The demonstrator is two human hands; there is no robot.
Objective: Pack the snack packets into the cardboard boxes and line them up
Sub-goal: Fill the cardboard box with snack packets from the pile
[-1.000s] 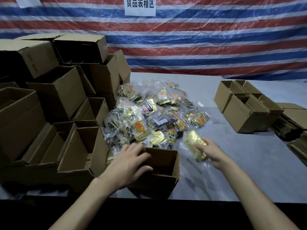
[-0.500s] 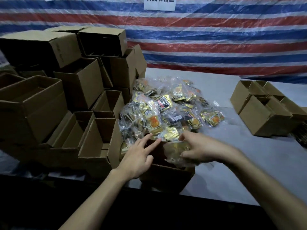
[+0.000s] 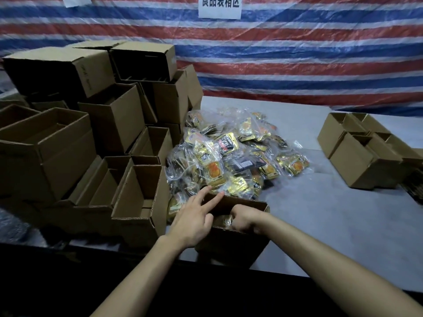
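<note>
One brown cardboard box (image 3: pixel 231 245) sits at the grey desk (image 3: pixel 320 213) edge; the right hand (image 3: pixel 246 219) reaching inside, grip hidden, could tip it off, though the left hand (image 3: pixel 194 221) lays straight fingers at its rim.

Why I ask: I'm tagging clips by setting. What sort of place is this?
Probably a makeshift food-packing station. A stack of open cardboard boxes, a heap of bagged snack packets on a grey table, and a striped tarp backdrop with a paper sign all point that way.

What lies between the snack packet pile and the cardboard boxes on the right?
Only bare grey tabletop in the head view; the snack packet pile and the right boxes stand apart.
</note>
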